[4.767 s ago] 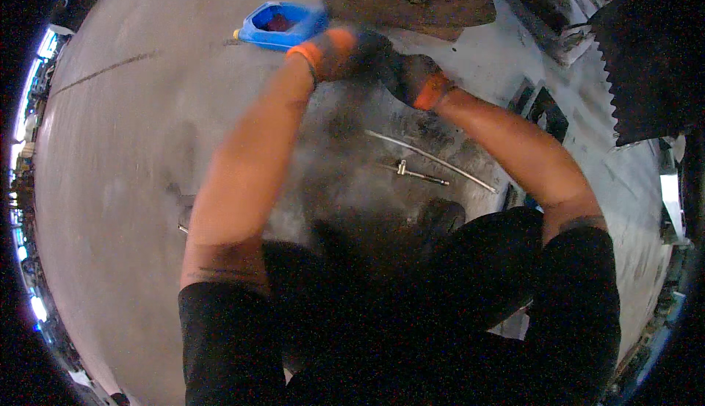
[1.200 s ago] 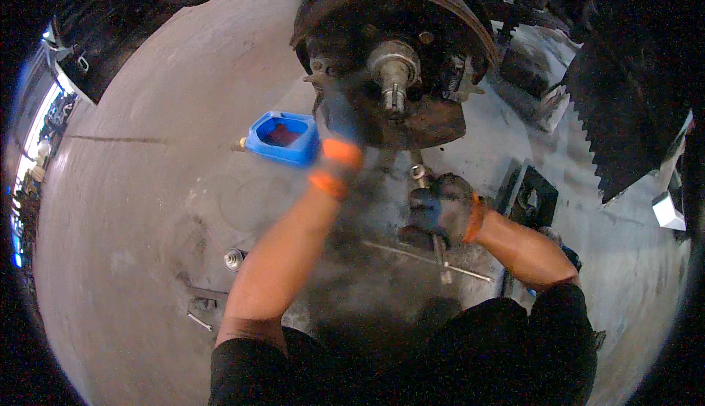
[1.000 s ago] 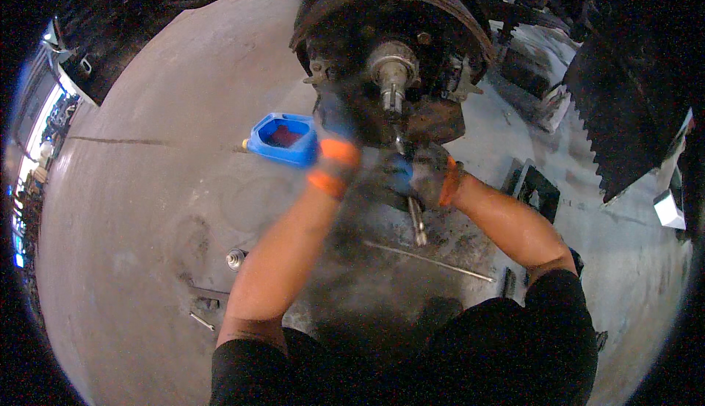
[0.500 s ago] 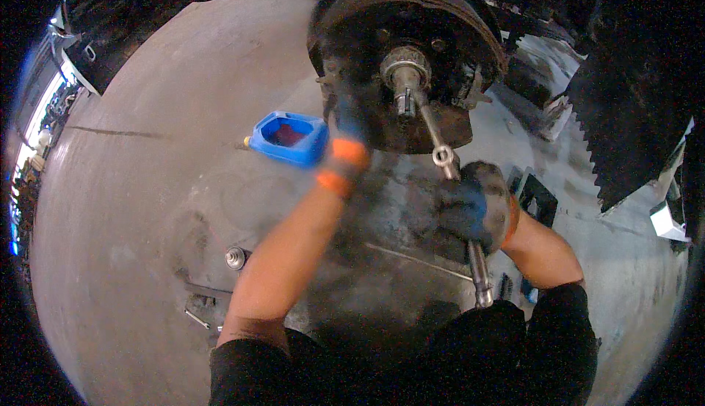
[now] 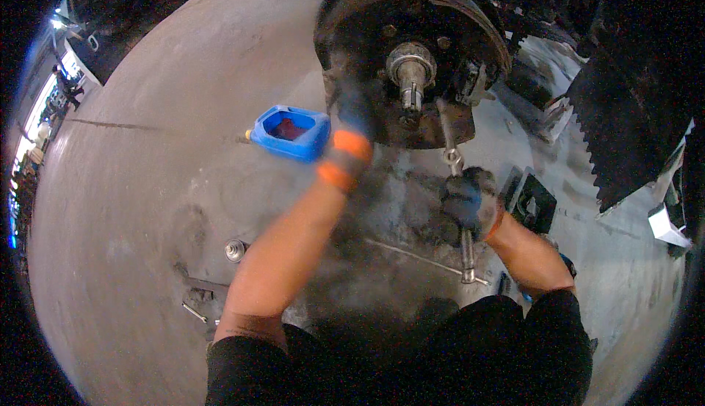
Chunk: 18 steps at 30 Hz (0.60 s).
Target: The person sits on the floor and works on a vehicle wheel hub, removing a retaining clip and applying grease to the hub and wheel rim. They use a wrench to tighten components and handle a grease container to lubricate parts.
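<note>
Floor [image 5: 147, 186] lay open left of one blue container [image 5: 283, 146]. Near one wheel hub's [image 5: 411, 64] lower right edge, the right hand [image 5: 471, 199] clamped one metal tool [image 5: 467, 250]; the blurred left hand's [image 5: 354, 121] grip I couldn't tell.

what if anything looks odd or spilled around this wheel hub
Nothing on the wheel hub looks plainly broken. The blue container is odd: its broad side is open, with something dark red inside. The floor is blotched dark, perhaps from old spills, and a thin metal rod lies loose on it.
</note>
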### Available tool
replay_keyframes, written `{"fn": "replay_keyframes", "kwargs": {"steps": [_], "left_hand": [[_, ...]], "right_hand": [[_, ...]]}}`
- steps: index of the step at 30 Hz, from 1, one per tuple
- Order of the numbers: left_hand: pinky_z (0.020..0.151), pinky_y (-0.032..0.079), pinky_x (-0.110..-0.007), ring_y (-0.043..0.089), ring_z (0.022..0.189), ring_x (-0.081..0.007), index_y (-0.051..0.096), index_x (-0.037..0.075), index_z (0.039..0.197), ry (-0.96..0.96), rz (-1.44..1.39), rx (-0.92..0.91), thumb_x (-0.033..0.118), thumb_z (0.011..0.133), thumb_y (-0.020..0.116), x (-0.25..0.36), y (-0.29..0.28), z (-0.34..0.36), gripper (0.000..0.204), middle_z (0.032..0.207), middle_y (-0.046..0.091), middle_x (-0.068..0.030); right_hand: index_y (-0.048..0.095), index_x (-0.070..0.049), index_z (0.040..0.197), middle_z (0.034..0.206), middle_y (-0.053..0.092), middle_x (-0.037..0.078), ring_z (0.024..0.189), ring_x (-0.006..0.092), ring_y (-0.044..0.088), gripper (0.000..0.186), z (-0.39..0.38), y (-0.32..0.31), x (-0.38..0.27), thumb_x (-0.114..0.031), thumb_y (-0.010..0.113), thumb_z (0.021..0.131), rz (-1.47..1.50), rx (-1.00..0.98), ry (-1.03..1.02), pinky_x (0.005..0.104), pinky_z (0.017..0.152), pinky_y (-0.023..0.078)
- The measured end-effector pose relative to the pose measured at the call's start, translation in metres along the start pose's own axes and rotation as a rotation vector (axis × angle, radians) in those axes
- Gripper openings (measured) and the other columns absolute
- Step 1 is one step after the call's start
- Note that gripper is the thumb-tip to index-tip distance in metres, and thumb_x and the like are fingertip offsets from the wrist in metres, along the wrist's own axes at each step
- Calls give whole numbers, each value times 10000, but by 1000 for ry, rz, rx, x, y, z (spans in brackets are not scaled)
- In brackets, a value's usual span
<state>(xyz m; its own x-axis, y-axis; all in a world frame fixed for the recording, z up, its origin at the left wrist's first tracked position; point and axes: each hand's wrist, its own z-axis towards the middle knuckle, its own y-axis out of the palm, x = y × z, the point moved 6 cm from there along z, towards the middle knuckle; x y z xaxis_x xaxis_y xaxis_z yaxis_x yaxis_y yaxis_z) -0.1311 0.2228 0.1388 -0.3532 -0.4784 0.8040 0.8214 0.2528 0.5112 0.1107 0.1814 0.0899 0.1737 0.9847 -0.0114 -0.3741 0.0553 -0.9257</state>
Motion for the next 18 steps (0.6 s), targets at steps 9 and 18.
{"fn": "replay_keyframes", "kwargs": {"steps": [9, 18], "left_hand": [[835, 521, -334, 609, 1000, -215, 518, 53, 1301, -146, -286, 79, 329, 1014, 416, -35, -38, 15, 411, 1185, 618, -88], [763, 495, -325, 586, 884, -186, 637, 89, 1143, 10, -1, 32, 538, 963, 442, -32, -30, 22, 522, 1019, 648, -22]], "right_hand": [[625, -172, 993, 934, 598, 55, 883, 250, 587, 259, 92, -17, -46, -319, 579, 785, -214, -221, -241, 414, 791, 496], [648, -159, 985, 899, 624, 49, 853, 239, 595, 223, 32, 12, -34, -277, 561, 817, -89, 76, -167, 402, 800, 483]]}}
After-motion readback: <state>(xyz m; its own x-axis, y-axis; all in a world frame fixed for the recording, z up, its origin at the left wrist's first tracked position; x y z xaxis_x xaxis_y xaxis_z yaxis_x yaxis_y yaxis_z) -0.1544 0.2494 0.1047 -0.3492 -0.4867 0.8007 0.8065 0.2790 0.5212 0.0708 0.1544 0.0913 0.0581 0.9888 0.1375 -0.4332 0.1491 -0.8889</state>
